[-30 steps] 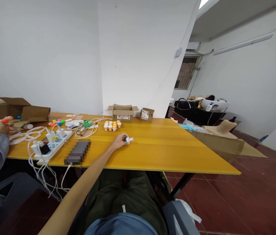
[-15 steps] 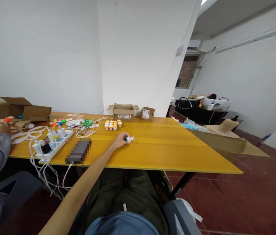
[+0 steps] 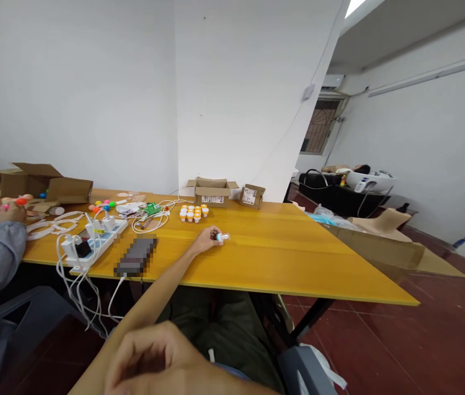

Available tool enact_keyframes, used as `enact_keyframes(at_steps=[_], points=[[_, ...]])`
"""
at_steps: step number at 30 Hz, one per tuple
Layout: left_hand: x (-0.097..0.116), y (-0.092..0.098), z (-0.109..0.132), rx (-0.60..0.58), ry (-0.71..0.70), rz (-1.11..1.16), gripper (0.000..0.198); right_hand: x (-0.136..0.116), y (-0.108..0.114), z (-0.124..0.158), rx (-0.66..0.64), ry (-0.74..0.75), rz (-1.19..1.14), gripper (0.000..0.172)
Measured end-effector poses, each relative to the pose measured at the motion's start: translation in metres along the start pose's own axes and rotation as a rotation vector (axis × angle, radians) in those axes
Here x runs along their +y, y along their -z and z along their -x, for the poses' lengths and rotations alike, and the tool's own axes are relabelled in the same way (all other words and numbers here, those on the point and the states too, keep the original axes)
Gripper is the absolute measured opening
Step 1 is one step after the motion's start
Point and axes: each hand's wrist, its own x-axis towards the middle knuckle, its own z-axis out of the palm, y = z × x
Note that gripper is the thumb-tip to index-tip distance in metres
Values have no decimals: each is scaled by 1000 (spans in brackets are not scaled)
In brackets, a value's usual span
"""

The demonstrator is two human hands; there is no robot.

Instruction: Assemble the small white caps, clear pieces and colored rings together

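Observation:
Over the table, my left hand (image 3: 206,240) is closed around one end of a small clear bottle (image 3: 224,237), which shows white and teal near the fingers. The bottle lies sideways in the grip, its clear end pointing right. Close to the camera, blurred, my right hand (image 3: 162,356) crosses my left forearm with its fingers curled in. Its fingertips are hidden, so I cannot make out what it holds, if anything. Beyond my left hand stands a cluster of several small white jars with orange lids (image 3: 193,213).
An open cardboard box (image 3: 211,198) and a smaller carton (image 3: 252,196) stand by the wall. To my left are a phone (image 3: 136,256), a power strip (image 3: 106,239) with tangled cables, and a co-worker's hands (image 3: 10,213) with coloured balls. The table's front edge (image 3: 298,292) runs before my lap.
My right hand has come into view from below, in front of my left forearm. My left hand keeps the bottle in nearly the same place; the view has shifted slightly.

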Motion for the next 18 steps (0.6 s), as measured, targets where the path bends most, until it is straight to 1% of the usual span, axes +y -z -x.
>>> enact_keyframes(at_steps=[2,3,6,8,10,11,13,14,16,18], points=[[0,0,0,-3,-2,7,38,-26,17,-10,113,55,325,32],[-1,0,0,-6,-5,11,37,-37,27,-14,200,85,526,27],[0,1,1,-22,-15,30,35,-55,66,-17,383,187,1161,9],[1,2,2,-34,-20,49,31,-59,99,-14,481,216,1583,12],[4,4,4,-35,-46,53,24,-60,133,-9,560,170,1893,19],[5,4,4,-34,-67,43,20,-60,150,-6,595,144,1985,23],[6,4,6,-22,-108,13,18,-60,179,1,664,86,2085,35],[6,3,6,-21,-96,7,19,-60,191,4,667,55,2115,40],[6,1,5,-6,-62,-4,22,-59,211,10,631,1,2147,48],[5,0,4,4,-44,-13,24,-57,225,13,587,-43,2154,51]])
